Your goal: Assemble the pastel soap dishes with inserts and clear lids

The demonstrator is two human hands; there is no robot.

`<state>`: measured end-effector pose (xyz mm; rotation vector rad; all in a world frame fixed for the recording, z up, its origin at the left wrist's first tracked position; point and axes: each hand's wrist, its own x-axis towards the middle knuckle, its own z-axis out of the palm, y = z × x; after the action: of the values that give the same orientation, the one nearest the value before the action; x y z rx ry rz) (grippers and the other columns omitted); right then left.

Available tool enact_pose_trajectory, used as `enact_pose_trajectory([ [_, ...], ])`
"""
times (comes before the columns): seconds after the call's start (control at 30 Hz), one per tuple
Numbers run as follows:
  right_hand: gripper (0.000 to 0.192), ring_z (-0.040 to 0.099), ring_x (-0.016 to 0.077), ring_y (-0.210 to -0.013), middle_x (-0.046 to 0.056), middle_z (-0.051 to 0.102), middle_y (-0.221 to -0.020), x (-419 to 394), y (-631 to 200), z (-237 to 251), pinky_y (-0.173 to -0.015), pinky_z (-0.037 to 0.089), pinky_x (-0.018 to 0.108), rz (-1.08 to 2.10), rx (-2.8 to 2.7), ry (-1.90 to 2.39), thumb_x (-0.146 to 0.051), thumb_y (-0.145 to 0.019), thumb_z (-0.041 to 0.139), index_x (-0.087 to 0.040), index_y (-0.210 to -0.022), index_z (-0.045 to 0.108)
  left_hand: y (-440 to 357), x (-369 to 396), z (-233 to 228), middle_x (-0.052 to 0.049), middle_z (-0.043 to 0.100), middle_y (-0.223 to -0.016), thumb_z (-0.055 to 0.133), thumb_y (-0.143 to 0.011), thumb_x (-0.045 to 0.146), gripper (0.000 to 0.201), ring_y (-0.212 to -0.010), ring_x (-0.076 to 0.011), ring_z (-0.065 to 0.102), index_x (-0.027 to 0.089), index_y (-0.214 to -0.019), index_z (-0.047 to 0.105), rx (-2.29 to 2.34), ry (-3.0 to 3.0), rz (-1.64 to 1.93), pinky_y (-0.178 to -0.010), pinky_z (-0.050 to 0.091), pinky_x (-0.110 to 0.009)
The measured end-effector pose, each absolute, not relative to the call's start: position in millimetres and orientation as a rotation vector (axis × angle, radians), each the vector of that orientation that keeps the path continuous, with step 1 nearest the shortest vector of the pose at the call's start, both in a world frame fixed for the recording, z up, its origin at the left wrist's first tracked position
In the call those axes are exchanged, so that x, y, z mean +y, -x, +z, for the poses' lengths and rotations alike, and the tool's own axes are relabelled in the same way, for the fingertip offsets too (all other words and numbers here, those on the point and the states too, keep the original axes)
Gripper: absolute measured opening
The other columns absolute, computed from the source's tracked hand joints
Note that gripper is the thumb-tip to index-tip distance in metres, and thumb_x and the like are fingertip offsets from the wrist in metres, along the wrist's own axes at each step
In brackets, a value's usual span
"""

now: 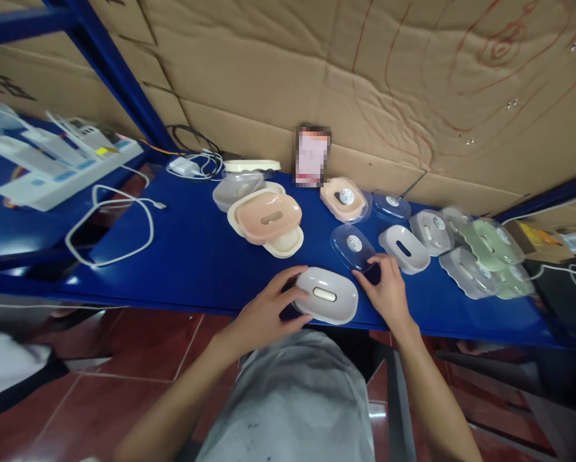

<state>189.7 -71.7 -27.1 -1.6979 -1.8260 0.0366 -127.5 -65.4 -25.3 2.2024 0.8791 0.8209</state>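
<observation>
A grey oval soap dish (327, 294) lies upside down near the front edge of the blue shelf (192, 250). My left hand (269, 311) grips its left end, fingers curled around the rim. My right hand (387, 289) rests just right of the dish, with its fingertips touching a clear plastic lid (353, 245) that lies behind it. Another grey dish (404, 248) lies to the right of that lid.
A stack of pink and cream dishes (267, 221) stands at centre left. Several grey, green and clear dishes and lids (480, 253) lie at the right. A white cable (119, 224) and power strips (61, 167) are at left. Cardboard (365, 83) backs the shelf.
</observation>
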Motion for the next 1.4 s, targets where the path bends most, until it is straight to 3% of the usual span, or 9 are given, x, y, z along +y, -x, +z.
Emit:
enact_pose_trajectory([
  [0.13,0.048,0.068,0.0301,-0.118,0.013,0.066,-0.129,-75,-198,-21,-0.104,0.061,0.053,0.167,-1.749,1.632,-0.05,-0.103,0.067,-0.025,-0.143,0.058,127,-65,-28,-0.008,0.049,-0.163,0.078,-0.096,0.027,0.03,-0.149,-0.0273,0.055,0.028,-0.124,0.067,0.918,-2.184,0.811,-0.124,0.051,-0.046],
  [0.3,0.051,0.064,0.0321,-0.135,0.014,0.06,-0.147,-113,-195,-25,-0.11,0.059,0.056,0.255,-1.797,1.552,-0.039,-0.109,0.054,-0.033,-0.159,0.049,124,-64,-33,-0.011,0.051,-0.164,0.082,-0.094,0.032,0.07,-0.151,-0.0292,0.054,0.033,-0.155,0.047,1.008,-2.131,0.818,-0.124,0.051,-0.049],
  [0.43,0.049,0.056,0.0341,-0.147,0.012,0.053,-0.153,-137,-179,-31,-0.116,0.057,0.06,0.297,-1.981,1.46,-0.031,-0.11,0.049,-0.04,-0.159,0.051,123,-63,-34,-0.011,0.046,-0.168,0.084,-0.094,0.034,0.089,-0.155,-0.032,0.05,0.037,-0.167,0.033,0.985,-2.144,0.827,-0.125,0.05,-0.05],
  [0.57,0.064,0.046,0.0393,-0.156,0.013,0.046,-0.164,-136,-160,-32,-0.119,0.053,0.066,0.29,-2.082,1.354,-0.04,-0.104,0.067,-0.039,-0.163,0.043,125,-61,-37,-0.008,0.041,-0.171,0.081,-0.096,0.036,0.074,-0.154,-0.0305,0.051,0.041,-0.161,0.046,0.965,-2.163,0.822,-0.123,0.052,-0.049],
  [0.67,0.076,0.042,0.0407,-0.159,0.014,0.054,-0.157,-133,-151,-36,-0.119,0.052,0.07,0.194,-2.084,1.283,-0.036,-0.098,0.077,-0.039,-0.164,0.04,126,-61,-42,-0.009,0.042,-0.17,0.082,-0.095,0.038,0.067,-0.156,-0.0303,0.049,0.037,-0.155,0.053,0.942,-2.143,0.885,-0.124,0.051,-0.05],
  [0.77,0.072,0.042,0.0392,-0.159,0.013,0.058,-0.152,-133,-148,-42,-0.12,0.052,0.07,0.154,-2.067,1.254,-0.027,-0.099,0.076,-0.04,-0.161,0.042,126,-61,-45,-0.011,0.043,-0.17,0.083,-0.095,0.038,0.061,-0.156,-0.0314,0.048,0.034,-0.15,0.057,0.915,-2.127,0.93,-0.124,0.051,-0.052],
  [0.97,0.068,0.05,0.0401,-0.154,0.015,0.058,-0.151,-136,-150,-44,-0.119,0.053,0.068,0.177,-1.99,1.289,-0.032,-0.096,0.08,-0.034,-0.155,0.048,126,-63,-45,-0.011,0.044,-0.169,0.08,-0.097,0.036,0.06,-0.152,-0.0309,0.053,0.037,-0.152,0.057,0.94,-2.156,0.834,-0.122,0.052,-0.052],
  [1.4,0.071,0.044,0.0385,-0.158,0.014,0.057,-0.154,-141,-144,-49,-0.118,0.055,0.064,0.025,-2.072,1.231,-0.026,-0.1,0.075,-0.036,-0.163,0.044,126,-62,-50,-0.011,0.05,-0.16,0.078,-0.098,0.034,0.049,-0.143,-0.0302,0.062,0.035,-0.144,0.063,0.9,-2.152,0.888,-0.119,0.055,-0.052],
])
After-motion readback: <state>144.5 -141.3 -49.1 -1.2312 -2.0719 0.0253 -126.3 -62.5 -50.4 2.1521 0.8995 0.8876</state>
